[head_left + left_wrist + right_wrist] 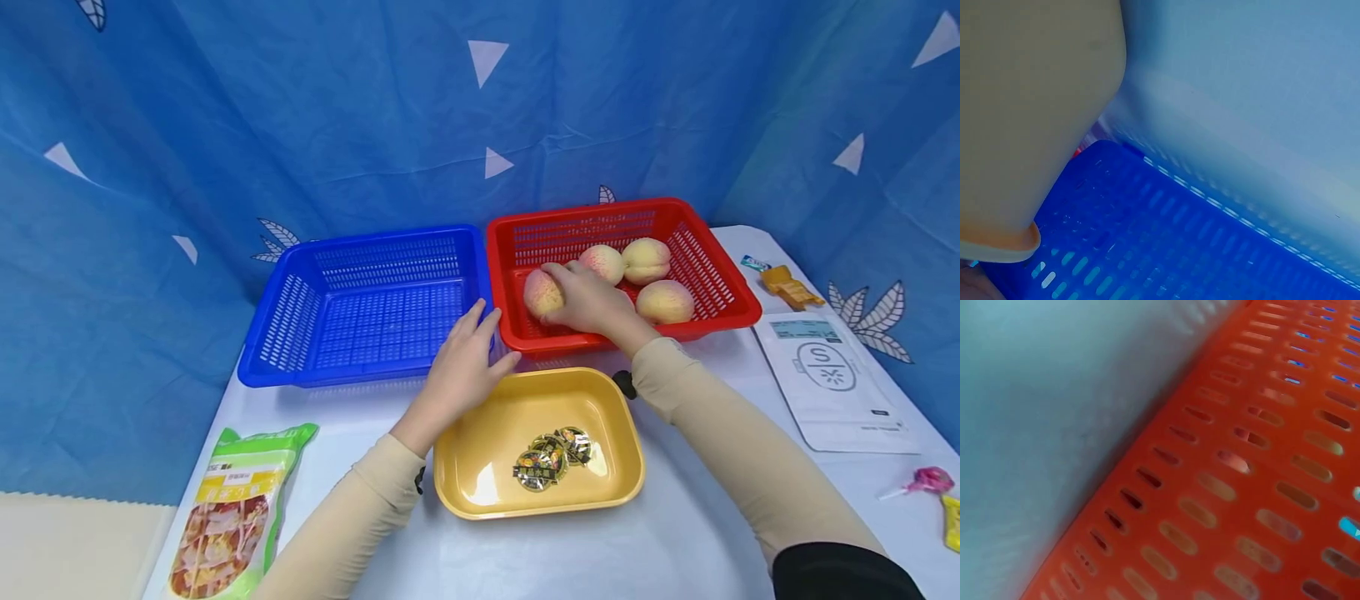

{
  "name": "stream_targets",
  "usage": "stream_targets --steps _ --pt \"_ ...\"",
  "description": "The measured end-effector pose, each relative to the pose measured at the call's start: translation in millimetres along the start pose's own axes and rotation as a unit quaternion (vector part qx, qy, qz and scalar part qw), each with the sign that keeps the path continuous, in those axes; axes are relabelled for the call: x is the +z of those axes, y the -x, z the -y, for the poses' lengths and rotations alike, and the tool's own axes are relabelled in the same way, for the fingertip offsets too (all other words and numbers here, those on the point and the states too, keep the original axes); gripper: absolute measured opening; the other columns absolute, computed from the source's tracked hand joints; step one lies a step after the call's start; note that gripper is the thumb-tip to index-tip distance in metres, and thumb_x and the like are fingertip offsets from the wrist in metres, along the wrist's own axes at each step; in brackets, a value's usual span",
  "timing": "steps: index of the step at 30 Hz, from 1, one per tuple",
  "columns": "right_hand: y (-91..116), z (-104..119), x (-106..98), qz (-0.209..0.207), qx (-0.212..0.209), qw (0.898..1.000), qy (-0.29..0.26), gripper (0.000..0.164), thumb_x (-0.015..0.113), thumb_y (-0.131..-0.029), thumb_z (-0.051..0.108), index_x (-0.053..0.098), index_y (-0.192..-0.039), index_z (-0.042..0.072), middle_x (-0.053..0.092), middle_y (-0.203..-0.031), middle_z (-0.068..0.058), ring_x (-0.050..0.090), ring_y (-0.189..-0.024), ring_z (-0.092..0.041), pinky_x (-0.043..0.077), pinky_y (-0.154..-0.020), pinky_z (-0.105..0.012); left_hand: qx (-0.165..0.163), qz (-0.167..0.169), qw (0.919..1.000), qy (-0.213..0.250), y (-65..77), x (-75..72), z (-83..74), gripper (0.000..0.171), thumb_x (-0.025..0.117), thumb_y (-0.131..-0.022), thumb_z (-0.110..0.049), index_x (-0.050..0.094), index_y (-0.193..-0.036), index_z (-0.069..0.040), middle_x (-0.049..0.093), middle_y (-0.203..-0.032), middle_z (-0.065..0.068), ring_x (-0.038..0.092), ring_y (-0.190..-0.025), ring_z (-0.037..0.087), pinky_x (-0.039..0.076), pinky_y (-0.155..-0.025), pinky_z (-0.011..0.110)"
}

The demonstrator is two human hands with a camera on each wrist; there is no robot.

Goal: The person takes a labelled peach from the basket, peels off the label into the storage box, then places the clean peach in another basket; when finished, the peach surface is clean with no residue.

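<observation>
In the head view my right hand (588,300) reaches into the red basket (622,340) and grips a peach (542,293) at its left side. Several more peaches lie in that basket, among them a pale one (666,302) at the right and a pinkish one (602,262) at the back. My left hand (463,367) has its fingers extended near the right front corner of the blue basket (375,371); whether it touches the rim I cannot tell. Slotted basket walls fill much of both wrist views, blue in the left (1166,212) and red in the right (1210,487); neither shows fingers clearly.
In front stands a yellow tray (480,504) with round black-and-gold stickers (543,462) inside. A green-edged food packet (232,517) lies at left. On the right are a white pouch (832,383), an orange wrapper (789,287) and a pink lollipop (930,479). Blue curtain hangs behind.
</observation>
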State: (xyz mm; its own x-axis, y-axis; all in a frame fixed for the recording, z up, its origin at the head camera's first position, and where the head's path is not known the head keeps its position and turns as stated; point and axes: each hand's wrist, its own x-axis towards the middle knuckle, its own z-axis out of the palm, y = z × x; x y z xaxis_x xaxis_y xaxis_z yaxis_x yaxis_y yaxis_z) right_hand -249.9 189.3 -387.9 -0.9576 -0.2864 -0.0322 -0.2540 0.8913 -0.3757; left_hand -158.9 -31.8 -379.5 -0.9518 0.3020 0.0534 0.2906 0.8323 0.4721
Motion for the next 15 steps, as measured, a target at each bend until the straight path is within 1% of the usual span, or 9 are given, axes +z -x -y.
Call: stream_targets --steps 3,7,11,13,15 --pt "-0.7 0.2 1.7 0.009 0.004 1.0 0.025 0.08 0.074 -0.083 0.043 0.04 -0.151 0.02 0.05 -0.144 -0.017 0.05 -0.13 -0.039 0.044 -0.103 -0.066 -0.002 0.001 1.0 0.002 0.4 0.1 -0.3 0.071 0.065 -0.095 -0.043 0.039 -0.153 -0.011 0.026 -0.164 0.012 0.028 -0.15 0.036 0.033 -0.116 0.058" --pt "0.7 -1.2 0.7 0.021 0.004 0.999 0.042 0.08 0.073 -0.085 0.044 0.039 -0.153 0.018 0.047 -0.147 -0.019 0.043 -0.136 -0.045 0.04 -0.105 -0.068 -0.001 0.002 1.0 0.005 -0.2 0.9 -0.3 0.071 0.065 -0.094 -0.043 0.039 -0.153 -0.011 0.027 -0.164 0.012 0.029 -0.15 0.036 0.033 -0.116 0.058" --pt "5.3 -3.6 -4.8 0.019 -0.011 0.999 0.027 0.077 0.072 -0.087 0.043 0.04 -0.151 0.013 0.047 -0.148 -0.019 0.042 -0.137 -0.044 0.033 -0.113 -0.065 -0.001 0.004 1.0 0.005 -0.3 1.0 -0.5 0.07 0.064 -0.095 -0.042 0.04 -0.153 -0.012 0.027 -0.164 0.012 0.029 -0.15 0.035 0.033 -0.116 0.058" --pt "10.7 -4.0 -9.9 0.008 -0.015 1.0 0.016 0.075 0.071 -0.088 0.043 0.042 -0.15 0.013 0.047 -0.149 -0.019 0.042 -0.136 -0.042 0.032 -0.114 -0.064 0.0 0.004 1.0 0.007 1.1 -0.3 -1.1 0.069 0.063 -0.096 -0.042 0.039 -0.153 -0.012 0.027 -0.164 0.011 0.028 -0.15 0.035 0.032 -0.117 0.057" --pt "18.7 -2.9 -16.3 -0.011 -0.018 1.0 0.006 0.073 0.07 -0.089 0.042 0.043 -0.15 0.013 0.047 -0.149 -0.017 0.042 -0.135 -0.041 0.033 -0.114 -0.063 0.0 -0.001 1.0 0.009 4.0 -3.8 -2.5 0.068 0.061 -0.096 -0.043 0.038 -0.154 -0.014 0.025 -0.165 0.011 0.026 -0.151 0.034 0.031 -0.118 0.057"
